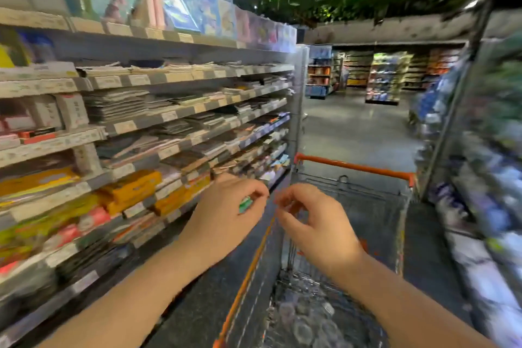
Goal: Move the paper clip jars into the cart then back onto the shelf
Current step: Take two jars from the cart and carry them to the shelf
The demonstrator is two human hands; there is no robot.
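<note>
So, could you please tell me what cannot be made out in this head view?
All in the head view:
- What the left hand grips: only a green sliver shows between curled fingers.
- Whether the right hand holds anything: motion blur.
- What the cart holds: blurred round shapes, cut by the lower edge.
- The shelf labels: blurred, unreadable.
</note>
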